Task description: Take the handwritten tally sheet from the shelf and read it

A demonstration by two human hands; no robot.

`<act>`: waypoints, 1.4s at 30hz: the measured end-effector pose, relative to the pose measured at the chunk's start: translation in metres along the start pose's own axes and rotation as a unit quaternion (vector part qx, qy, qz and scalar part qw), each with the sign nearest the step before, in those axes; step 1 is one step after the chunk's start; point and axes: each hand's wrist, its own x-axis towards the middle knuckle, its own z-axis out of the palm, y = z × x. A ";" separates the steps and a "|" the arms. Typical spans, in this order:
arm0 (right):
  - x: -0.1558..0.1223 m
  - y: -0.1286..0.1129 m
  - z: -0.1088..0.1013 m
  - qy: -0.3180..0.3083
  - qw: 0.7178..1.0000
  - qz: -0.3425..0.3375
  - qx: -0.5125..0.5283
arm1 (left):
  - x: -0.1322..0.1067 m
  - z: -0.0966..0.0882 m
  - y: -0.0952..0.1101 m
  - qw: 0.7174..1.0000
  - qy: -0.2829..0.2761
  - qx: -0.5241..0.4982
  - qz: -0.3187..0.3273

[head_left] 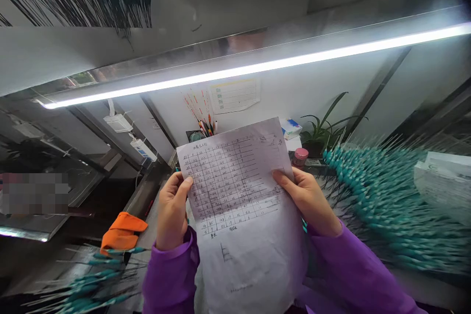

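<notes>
A creased sheet of paper point(250, 250) with a handwritten table of numbers is held up in front of me. My left hand point(173, 208) pinches its left edge, thumb on the front face. On the opposite edge my right hand point(311, 196) grips the paper the same way, its other fingers hidden behind. The sheet tilts slightly, its right side higher, and its lower part hangs down towards me. Purple sleeves cover both forearms.
Rows of teal fishing floats point(386, 206) fill the right side; more teal floats point(91, 279) lie lower left near an orange cloth point(123, 231). Behind the paper are a pink-lidded jar point(300, 156), a potted plant point(324, 130) and upright thin floats point(206, 125). A tube light point(257, 67) crosses overhead.
</notes>
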 end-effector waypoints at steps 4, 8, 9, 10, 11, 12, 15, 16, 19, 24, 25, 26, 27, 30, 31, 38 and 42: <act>-0.001 0.002 0.000 -0.006 1.000 -0.001 0.007 | -0.001 -0.001 0.000 1.000 0.001 0.004 0.003; -0.001 0.002 -0.001 -0.003 1.000 -0.004 0.003 | -0.002 -0.002 0.001 1.000 -0.001 0.011 0.007; -0.001 0.002 -0.001 -0.002 1.000 -0.004 0.001 | -0.002 -0.002 0.001 1.000 -0.001 0.010 0.007; -0.001 0.002 -0.001 -0.002 1.000 -0.005 -0.001 | -0.001 -0.001 0.001 1.000 -0.002 0.010 0.006; -0.001 0.002 -0.001 -0.001 1.000 -0.005 -0.001 | -0.001 -0.001 0.001 1.000 -0.003 0.010 0.005; -0.001 0.002 -0.001 -0.001 1.000 -0.004 -0.001 | 0.000 -0.001 0.000 1.000 -0.003 0.010 0.006; 0.000 0.002 0.000 -0.001 1.000 -0.003 -0.001 | 0.001 0.000 -0.001 1.000 -0.003 0.012 0.008; 0.000 0.002 0.000 -0.001 1.000 -0.004 -0.001 | 0.001 0.000 -0.002 1.000 -0.003 0.011 0.011; 0.001 0.002 0.000 0.000 1.000 -0.006 0.000 | 0.000 -0.001 -0.001 1.000 -0.003 0.013 0.013; 0.001 0.001 0.001 0.003 1.000 -0.001 0.002 | 0.000 -0.001 0.000 1.000 -0.001 0.013 0.014; 0.002 0.001 0.001 0.002 1.000 -0.001 0.003 | 0.000 -0.001 0.001 1.000 -0.002 0.012 0.014; 0.002 0.000 0.001 0.003 1.000 0.001 0.004 | 0.000 -0.001 0.001 1.000 -0.004 0.011 0.014; 0.002 0.000 0.001 0.003 1.000 0.002 0.004 | 0.001 -0.001 0.001 1.000 -0.006 0.010 0.013; 0.003 -0.001 0.001 0.005 1.000 0.004 0.006 | 0.002 0.000 0.001 1.000 -0.012 0.010 0.014; 0.003 0.000 0.001 0.004 1.000 0.003 0.007 | 0.002 0.000 0.001 1.000 -0.012 0.011 0.016; 0.006 0.005 -0.001 0.004 1.000 0.003 0.000 | 0.004 0.001 -0.001 1.000 -0.010 0.016 0.021; 0.006 0.005 -0.001 0.008 1.000 0.007 -0.009 | 0.004 0.001 -0.001 1.000 -0.012 0.012 0.016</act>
